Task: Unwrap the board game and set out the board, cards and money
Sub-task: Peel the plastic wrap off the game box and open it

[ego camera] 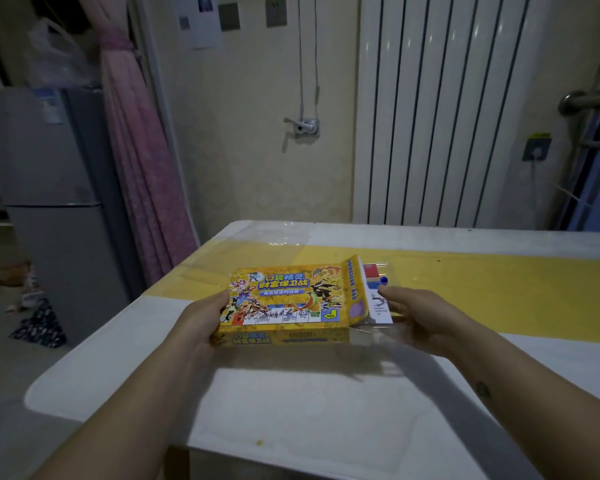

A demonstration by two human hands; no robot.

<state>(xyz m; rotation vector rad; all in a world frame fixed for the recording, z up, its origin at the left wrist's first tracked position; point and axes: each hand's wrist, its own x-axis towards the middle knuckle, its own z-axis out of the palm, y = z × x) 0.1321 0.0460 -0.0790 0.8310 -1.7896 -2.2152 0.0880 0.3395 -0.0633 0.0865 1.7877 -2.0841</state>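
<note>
A yellow board game box (284, 299) with cartoon art is held just above the table (291, 410). My left hand (201, 323) grips its left end, thumb on top. The right end flap (352, 289) stands open. A clear packet of contents (378, 299), with white cards and red and blue pieces showing, sticks partway out of that end. My right hand (416, 317) holds the packet, fingers curled under it and thumb on top.
A yellow runner (499, 292) crosses the white table under a clear cover. Crumpled clear wrap (271, 237) lies at the table's far edge. A grey fridge (49, 188) and pink curtain (142, 168) stand left; a white radiator (447, 116) behind.
</note>
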